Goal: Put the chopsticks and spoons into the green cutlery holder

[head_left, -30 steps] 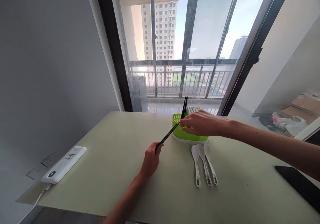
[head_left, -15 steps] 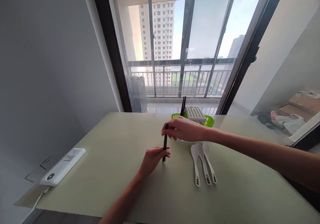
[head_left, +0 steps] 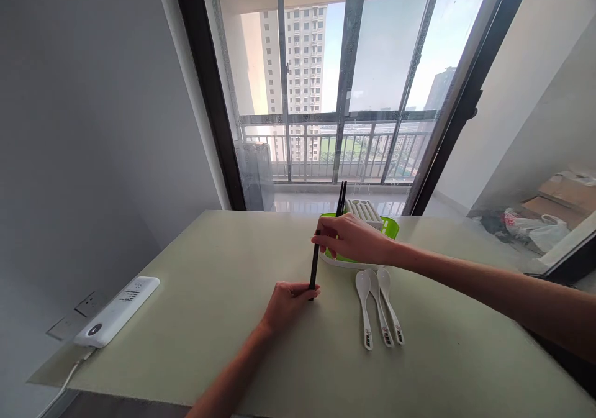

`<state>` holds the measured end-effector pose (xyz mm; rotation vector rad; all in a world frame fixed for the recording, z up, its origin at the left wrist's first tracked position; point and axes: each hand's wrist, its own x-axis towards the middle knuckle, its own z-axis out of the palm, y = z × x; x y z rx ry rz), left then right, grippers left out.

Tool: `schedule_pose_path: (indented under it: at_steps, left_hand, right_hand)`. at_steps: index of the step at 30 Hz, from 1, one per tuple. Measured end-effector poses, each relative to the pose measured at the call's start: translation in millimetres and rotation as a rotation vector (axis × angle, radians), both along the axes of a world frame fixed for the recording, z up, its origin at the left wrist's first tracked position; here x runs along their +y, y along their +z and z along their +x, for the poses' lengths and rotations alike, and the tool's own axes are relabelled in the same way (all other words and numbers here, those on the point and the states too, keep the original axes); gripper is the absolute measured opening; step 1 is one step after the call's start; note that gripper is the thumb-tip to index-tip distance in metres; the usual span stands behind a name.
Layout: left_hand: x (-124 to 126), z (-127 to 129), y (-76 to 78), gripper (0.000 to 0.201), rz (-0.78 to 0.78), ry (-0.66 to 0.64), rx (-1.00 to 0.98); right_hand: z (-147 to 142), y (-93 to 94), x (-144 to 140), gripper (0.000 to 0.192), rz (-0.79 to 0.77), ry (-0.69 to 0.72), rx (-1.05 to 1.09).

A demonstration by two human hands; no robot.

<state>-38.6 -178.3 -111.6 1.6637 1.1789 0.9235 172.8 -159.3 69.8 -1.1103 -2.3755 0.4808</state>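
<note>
Head-camera view looked down over a pale green worktop [head_left: 195, 318] set against a tall window [head_left: 326, 82] with a balcony railing and a high-rise beyond. The person's left hand [head_left: 287, 303] rested low on the worktop, its fingers pinched round the bottom end of a black chopstick [head_left: 315, 270] that stood nearly upright, its tip at or just above the surface — which of the two could not be told. The right hand [head_left: 356, 239] reached across from the right, and its grip closed on the top of the same chopstick, thumb and forefinger at the upper end. So both hands held the one stick, one at each end.

Just behind the right hand sat a green utensil holder [head_left: 388, 227] with a white slotted insert [head_left: 365, 212], and another pair of black chopsticks [head_left: 341, 198] stood up in it. Directly in front of the holder, near the right wrist, three white ceramic spoons [head_left: 379, 309] lay side by side on the worktop, bowls towards the holder, handles towards the person. Far off at the left edge lay a white power strip [head_left: 118, 311], its cable running off the corner, well apart from either hand.
</note>
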Motion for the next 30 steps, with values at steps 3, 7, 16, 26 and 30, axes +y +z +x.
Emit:
schedule_pose_path:
  at_steps: [3,7,16,26,30]
  left_hand:
    - [1,-2,-0.9,0.041,0.001,-0.006,-0.034]
    - [3,-2,2.6,0.056,-0.028,-0.045,-0.141]
    - [5,0,2.4,0.048,-0.006,-0.03,-0.089]
    - [6,-1,-1.8,0.044,-0.002,-0.065,-0.06]
    - [7,-1,-4.1,0.042,-0.006,-0.065,-0.054]
  right_hand:
    - [16,19.3,11,0.03,-0.004,0.012,0.026]
    - [51,66.4,37,0.034,-0.01,-0.029,0.125]
    - [76,72.2,104,0.027,0.136,-0.268,0.118]
    - [58,4.9,153,0.024,-0.012,-0.269,-0.069]
    - [55,-4.1,157,0.024,0.036,-0.355,-0.115]
